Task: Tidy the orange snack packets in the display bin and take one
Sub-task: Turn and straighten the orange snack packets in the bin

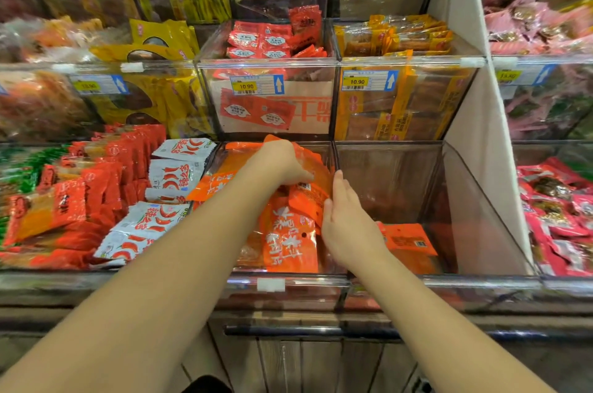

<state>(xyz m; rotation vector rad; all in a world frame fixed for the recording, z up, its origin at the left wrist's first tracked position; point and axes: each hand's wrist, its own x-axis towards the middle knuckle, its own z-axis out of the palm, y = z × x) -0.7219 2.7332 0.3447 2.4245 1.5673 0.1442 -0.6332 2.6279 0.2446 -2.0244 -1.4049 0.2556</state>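
I read the clear display bin [308, 279] in the centre of the lowest row, holding the orange snack packets [290, 241] in a loose pile. The left hand [282, 164] curls its fingers round packets at the back of the pile. The right hand [346, 222] lies straight-fingered against the pile's right edge.

middle tag [246, 86] on red-packet bin [269, 63]: 10.90 | right tag [357, 82] on orange-strip bin [407, 62]: 10.90

Your left hand [282, 164] grips glossy orange plastic snack packets [290, 245] at the back of the clear rectangular plastic display bin [305, 279]. Your right hand [348, 219] touches the pile at the bin's right side, fingers straight.
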